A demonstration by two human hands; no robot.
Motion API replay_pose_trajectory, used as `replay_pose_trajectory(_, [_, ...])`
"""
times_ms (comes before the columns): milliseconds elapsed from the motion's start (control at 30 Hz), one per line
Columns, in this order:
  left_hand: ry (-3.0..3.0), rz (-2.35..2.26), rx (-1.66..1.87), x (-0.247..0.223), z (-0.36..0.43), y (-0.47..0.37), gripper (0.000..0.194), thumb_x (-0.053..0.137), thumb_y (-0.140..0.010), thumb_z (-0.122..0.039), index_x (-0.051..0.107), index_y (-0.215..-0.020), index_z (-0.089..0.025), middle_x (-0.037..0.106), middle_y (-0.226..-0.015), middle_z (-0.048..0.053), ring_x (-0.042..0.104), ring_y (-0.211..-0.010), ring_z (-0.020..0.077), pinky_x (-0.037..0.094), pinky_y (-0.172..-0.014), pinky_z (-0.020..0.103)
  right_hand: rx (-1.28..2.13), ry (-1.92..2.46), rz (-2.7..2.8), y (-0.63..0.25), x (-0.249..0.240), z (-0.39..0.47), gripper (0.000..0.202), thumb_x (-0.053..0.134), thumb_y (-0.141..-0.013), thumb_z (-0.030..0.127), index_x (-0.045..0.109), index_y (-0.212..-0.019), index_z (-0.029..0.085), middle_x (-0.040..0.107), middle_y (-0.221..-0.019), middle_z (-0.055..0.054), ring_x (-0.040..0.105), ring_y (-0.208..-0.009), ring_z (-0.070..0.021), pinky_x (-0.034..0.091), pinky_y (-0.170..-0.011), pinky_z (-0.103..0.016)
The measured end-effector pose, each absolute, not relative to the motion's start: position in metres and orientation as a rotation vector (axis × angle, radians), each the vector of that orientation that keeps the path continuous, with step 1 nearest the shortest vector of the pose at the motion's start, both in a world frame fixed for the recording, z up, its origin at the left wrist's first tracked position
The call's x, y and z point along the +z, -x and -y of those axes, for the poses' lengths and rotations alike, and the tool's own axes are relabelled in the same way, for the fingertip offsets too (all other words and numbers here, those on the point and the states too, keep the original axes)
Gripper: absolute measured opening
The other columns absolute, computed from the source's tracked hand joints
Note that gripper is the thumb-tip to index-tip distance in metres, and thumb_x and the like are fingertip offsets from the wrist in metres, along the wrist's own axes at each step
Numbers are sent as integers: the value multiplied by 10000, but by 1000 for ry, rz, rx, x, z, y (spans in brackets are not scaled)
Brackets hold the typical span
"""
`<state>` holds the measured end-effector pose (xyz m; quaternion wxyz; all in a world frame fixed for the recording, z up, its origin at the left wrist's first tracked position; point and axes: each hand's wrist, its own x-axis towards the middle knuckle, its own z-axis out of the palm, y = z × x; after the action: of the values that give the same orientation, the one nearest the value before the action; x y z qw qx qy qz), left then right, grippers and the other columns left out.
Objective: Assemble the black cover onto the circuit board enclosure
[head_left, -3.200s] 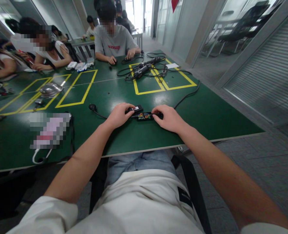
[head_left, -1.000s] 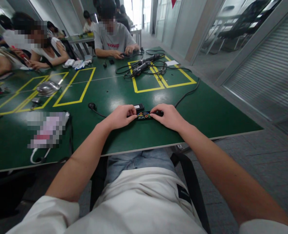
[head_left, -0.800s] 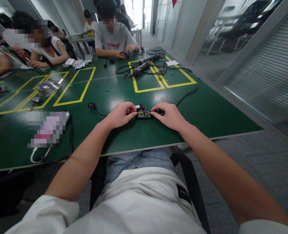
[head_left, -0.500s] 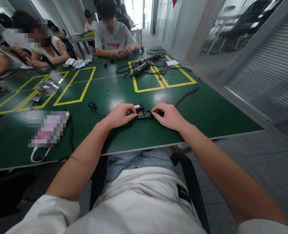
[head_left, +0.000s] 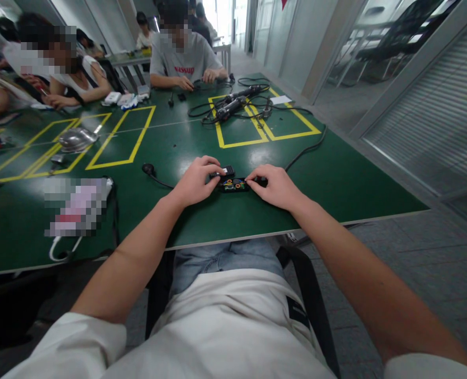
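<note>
Here, left hand: the person's left hand [head_left: 197,181] is curving over the work from the left, fingers bent and partly open, fingertips meeting a black cover [head_left: 228,170]; whether it is gripping anything firmly, one cannot tell.
Right hand: the person's right hand [head_left: 276,185] is bringing thumb and forefinger nearly together at the right end of the case; whether they are pinching the case or a wire is too small to tell.
Open case: a slim black case [head_left: 234,190] is lying between the two hands near the front edge of the green surface [head_left: 355,181], showing a circuit board [head_left: 233,184] with orange-ringed parts.
Cover: the black piece, bearing a white label, is resting just behind the case.
Plug: a black plug [head_left: 148,169] is sitting to the left, its cord running toward the left hand.
Cable: a dark cable [head_left: 306,151] is trailing from near the right hand toward black tools [head_left: 233,107] lying across yellow tape.
Left side: a shiny metal piece [head_left: 77,140] is standing among more taped outlines, well apart from the hands.
Opposite: a co-worker in a gray T-shirt [head_left: 184,55] is handling a dark cord.
</note>
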<state>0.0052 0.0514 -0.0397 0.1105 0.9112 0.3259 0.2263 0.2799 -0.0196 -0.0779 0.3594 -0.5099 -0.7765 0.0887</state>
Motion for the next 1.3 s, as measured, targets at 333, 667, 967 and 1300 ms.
replay_pose_trajectory(333, [-2492, -1204, 619, -42, -56, -5, 275, 742, -997, -267, 883, -1232, -245, 859, -1294, 110, 774, -1202, 329, 593, -1104, 491, 221, 1362, 2005, -277, -79, 22, 229, 684, -872, 207, 753, -1089, 237, 793, -999, -87, 702, -933, -307, 568, -899, -454])
replay_pose_trajectory(667, [-2579, -753, 618, -35, -39, -12, 335, 653, -1071, -340, 862, -1318, -254, 822, -1364, 116, 749, -1242, 292, 586, -1118, 459, 263, 1394, 1974, -275, -78, 23, 438, 676, -767, 168, 661, -1198, 245, 795, -1020, -85, 711, -943, -322, 573, -931, -484])
replay_pose_trajectory(967, [-2520, -763, 533, -37, -39, -15, 340, 694, -1027, -300, 848, -1326, -249, 831, -1332, 99, 763, -1195, 280, 589, -1109, 444, 230, 1393, 1997, -276, -79, 23, 361, 687, -781, 174, 652, -1130, 256, 787, -1007, -82, 700, -941, -320, 564, -899, -462])
replay_pose_trajectory(1300, [-2382, -1251, 728, -47, -52, -11, 117, 725, -968, -264, 725, -1077, -220, 803, -1130, 77, 739, -1059, 275, 596, -1012, 443, 226, 1367, 2009, -276, -77, 24, 145, 705, -882, 245, 682, -1025, 251, 776, -983, -85, 700, -934, -308, 565, -885, -448])
